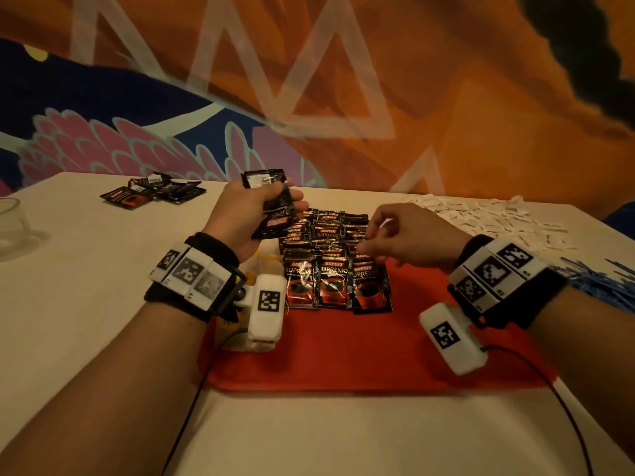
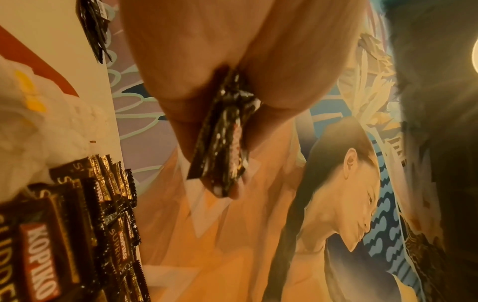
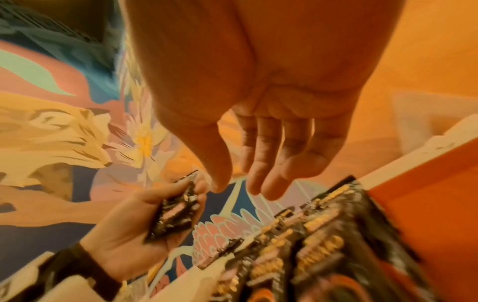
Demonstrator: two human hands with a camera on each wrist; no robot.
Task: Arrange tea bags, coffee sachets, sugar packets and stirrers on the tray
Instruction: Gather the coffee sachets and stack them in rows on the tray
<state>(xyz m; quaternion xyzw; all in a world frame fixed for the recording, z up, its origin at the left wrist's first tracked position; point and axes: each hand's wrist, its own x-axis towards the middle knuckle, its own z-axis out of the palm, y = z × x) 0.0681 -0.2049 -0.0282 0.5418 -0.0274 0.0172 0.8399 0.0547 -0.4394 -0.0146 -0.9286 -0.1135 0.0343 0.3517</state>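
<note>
A red tray (image 1: 343,355) lies in front of me with black Kopiko coffee sachets (image 1: 335,259) laid on it in overlapping rows (image 2: 77,224) (image 3: 310,235). My left hand (image 1: 261,211) grips a small stack of coffee sachets (image 1: 275,204) (image 2: 225,143) (image 3: 175,214) above the tray's far left corner. My right hand (image 1: 388,235) hovers over the right side of the rows, fingers (image 3: 261,163) relaxed and holding nothing. White tea bags (image 1: 261,266) with yellow tags sit under my left wrist.
More coffee sachets (image 1: 151,192) lie at the far left of the table. White sugar packets (image 1: 488,214) are spread at the far right, blue stirrers (image 1: 598,283) beside my right wrist. A clear glass (image 1: 13,225) stands at the left edge. Cables trail from both wrists.
</note>
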